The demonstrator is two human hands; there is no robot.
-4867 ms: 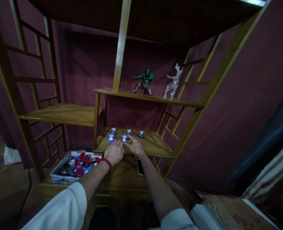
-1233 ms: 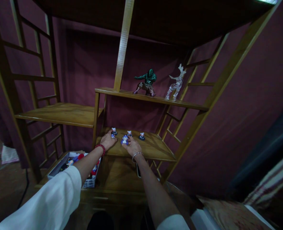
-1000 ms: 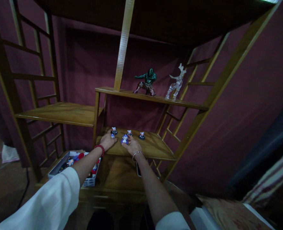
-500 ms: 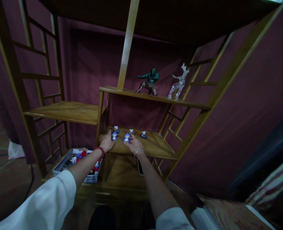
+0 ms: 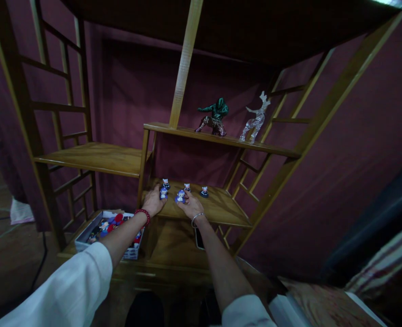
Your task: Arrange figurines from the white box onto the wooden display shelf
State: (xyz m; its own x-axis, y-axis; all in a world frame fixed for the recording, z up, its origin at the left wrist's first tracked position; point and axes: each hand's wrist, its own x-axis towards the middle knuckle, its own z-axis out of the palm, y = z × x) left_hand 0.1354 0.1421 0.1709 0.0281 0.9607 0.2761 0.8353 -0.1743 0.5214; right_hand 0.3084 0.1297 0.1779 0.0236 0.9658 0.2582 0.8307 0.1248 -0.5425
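On the lower right shelf (image 5: 217, 211) my left hand (image 5: 154, 202) is closed round a small purple-and-white figurine (image 5: 163, 193), which stands upright. My right hand (image 5: 191, 205) pinches a second purple-and-white figurine (image 5: 180, 196) from its right side, also upright and close to the shelf's front. Behind them is a row of dark-based figurines with white heads: a left one (image 5: 166, 183), a middle one (image 5: 187, 186) partly hidden by the right hand's figurine, and a right one (image 5: 204, 191) standing apart. Whether the held figurines bear on the shelf is hard to tell.
A box (image 5: 81, 243) of several colourful figurines sits low on the left. A dark phone-like object (image 5: 199, 240) lies below the shelf, partly behind my right arm. Above stand a green hooded figure (image 5: 217, 111) and a clear deer figurine (image 5: 254, 121). A wooden post (image 5: 185, 63) rises between compartments.
The view has shifted very slightly. My left hand and its figurine have moved a touch; the right hand keeps its grip on the other figurine in nearly the same place.
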